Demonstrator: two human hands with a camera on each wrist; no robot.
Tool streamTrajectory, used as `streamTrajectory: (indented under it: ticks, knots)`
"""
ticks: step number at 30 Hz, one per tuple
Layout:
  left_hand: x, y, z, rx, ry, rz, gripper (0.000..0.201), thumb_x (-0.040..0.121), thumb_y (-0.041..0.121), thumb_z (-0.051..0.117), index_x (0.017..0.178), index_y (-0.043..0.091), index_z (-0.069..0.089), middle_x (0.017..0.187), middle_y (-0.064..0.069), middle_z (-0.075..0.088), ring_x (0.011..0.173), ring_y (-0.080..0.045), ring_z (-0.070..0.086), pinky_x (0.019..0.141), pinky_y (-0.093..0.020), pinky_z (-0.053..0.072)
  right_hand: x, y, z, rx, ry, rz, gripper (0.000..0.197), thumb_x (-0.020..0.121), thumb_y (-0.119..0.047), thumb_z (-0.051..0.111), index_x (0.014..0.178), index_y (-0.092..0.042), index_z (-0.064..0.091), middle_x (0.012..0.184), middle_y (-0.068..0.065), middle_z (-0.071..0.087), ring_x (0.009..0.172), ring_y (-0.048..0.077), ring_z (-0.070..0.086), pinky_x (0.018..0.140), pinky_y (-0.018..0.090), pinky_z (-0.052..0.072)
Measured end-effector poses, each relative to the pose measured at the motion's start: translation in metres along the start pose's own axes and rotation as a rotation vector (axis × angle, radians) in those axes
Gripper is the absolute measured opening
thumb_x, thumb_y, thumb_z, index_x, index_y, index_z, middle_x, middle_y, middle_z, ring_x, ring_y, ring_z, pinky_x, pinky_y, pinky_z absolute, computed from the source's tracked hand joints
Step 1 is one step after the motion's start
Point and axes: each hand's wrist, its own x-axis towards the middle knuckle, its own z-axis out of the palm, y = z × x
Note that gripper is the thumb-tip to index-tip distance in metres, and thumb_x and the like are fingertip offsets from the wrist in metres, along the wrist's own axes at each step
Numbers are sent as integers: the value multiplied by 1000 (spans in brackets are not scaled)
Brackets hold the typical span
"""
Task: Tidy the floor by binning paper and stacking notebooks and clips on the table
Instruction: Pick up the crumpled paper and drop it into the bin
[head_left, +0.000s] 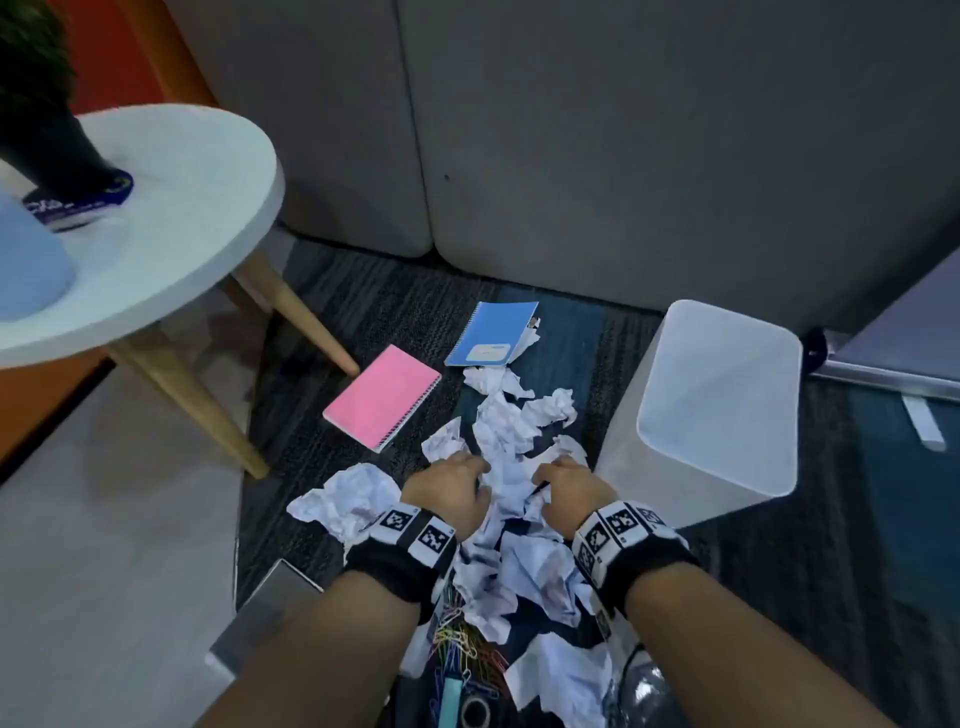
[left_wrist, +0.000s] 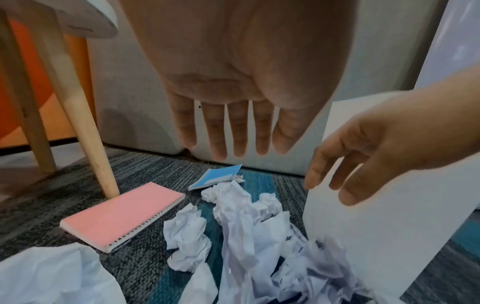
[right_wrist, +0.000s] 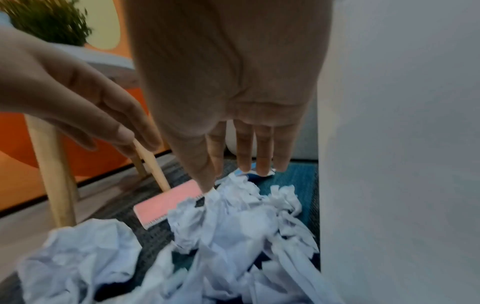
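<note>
Crumpled white paper (head_left: 506, 452) (left_wrist: 233, 230) (right_wrist: 228, 222) lies heaped on the carpet. Both my hands hover just over it with fingers straight, holding nothing: the left hand (head_left: 452, 486) (left_wrist: 233, 131) at the heap's left, the right hand (head_left: 569, 483) (right_wrist: 246, 154) at its right. A pink spiral notebook (head_left: 382, 397) (left_wrist: 122, 214) (right_wrist: 166, 202) lies left of the heap. A blue notebook (head_left: 491, 335) (left_wrist: 215, 178) lies beyond it. Coloured paper clips (head_left: 465, 642) lie between my forearms. The white bin (head_left: 719, 400) (left_wrist: 363, 216) (right_wrist: 400, 154) stands upright right of the paper.
A round white table (head_left: 171, 208) on wooden legs (head_left: 192, 400) (left_wrist: 85, 127) stands at left, carrying a dark plant pot (head_left: 57, 150). Grey upholstered panels (head_left: 623, 156) close the back. A tape roll (head_left: 475, 712) lies by the clips.
</note>
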Motion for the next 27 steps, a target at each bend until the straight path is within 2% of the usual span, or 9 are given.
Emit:
streamTrajectory:
  ticks: [3,6,11,17,21,24,27]
  knots:
    - [12,-13,27,18,-26,-7,41,96,36,38,136,27,44,143,5,43,123,-21,50,97,-39,47,26,15,29,-85,-92,70,66,87,-19,62,144,-20,30,153,10,19,137,31,33,109,41,38]
    - [16,-22,52,11,-37,-2,41,97,37,37,137,28,42,145,8,41,126,-17,47,99,-36,45,41,27,55,-131,-139,148,67,89,-20,56,147,-23,22,156,12,9,137,36,32,111,44,34]
    - [13,-27,70,2,-19,41,42,97,37,37,138,28,40,147,10,37,130,-15,43,100,-31,42,46,39,81,-94,-42,131,46,91,-9,47,136,-15,40,143,12,32,123,31,49,104,36,42]
    - [4,-23,68,-13,-8,40,48,97,38,39,143,28,32,150,9,33,130,-16,43,100,-32,43,31,29,54,-46,32,111,43,88,-4,44,129,-16,50,138,12,42,117,29,56,101,35,45]
    - [2,-17,55,-50,40,78,65,92,45,46,148,30,17,156,7,21,135,-17,38,103,-34,42,10,7,21,-8,141,35,40,84,-3,45,117,-22,58,128,8,52,112,27,58,94,33,49]
    - [7,-11,41,-85,70,57,83,82,54,55,148,37,7,160,6,7,137,-19,37,103,-35,43,-11,-13,-8,17,263,-57,32,87,-11,48,114,-25,60,123,6,57,108,27,60,90,35,50]
    - [9,-9,31,-152,69,26,103,71,60,64,147,43,-3,160,7,-9,130,-16,48,98,-35,47,-32,-30,-36,100,373,-150,27,90,-18,48,113,-26,60,120,5,59,107,25,59,89,35,50]
